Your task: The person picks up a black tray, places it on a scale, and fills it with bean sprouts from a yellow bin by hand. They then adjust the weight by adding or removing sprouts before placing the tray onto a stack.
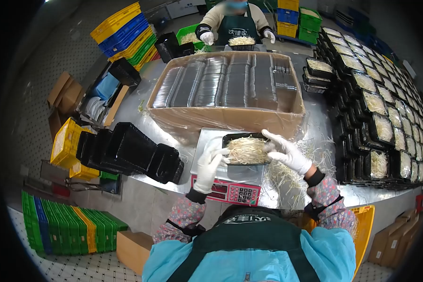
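A black plastic tray (225,140) heaped with pale bean sprouts (246,150) sits on the metal plate of a scale (210,137), whose red keypad panel (234,192) faces me. My left hand (210,168), in a white glove, holds the tray's left end, its fingertips against the sprouts. At the right end, my gloved right hand (289,154) grips the tray with fingers at the far corner and thumb by the near side. Loose sprouts (291,181) lie under and beside my right hand.
Beyond the scale stands a cardboard box (221,117) of clear lids (211,82). Nested black trays (127,150) lie left; stacked filled packs (376,113) rise right. A co-worker (237,23) stands opposite near another filled tray (242,43). Green crates (70,223) are at lower left.
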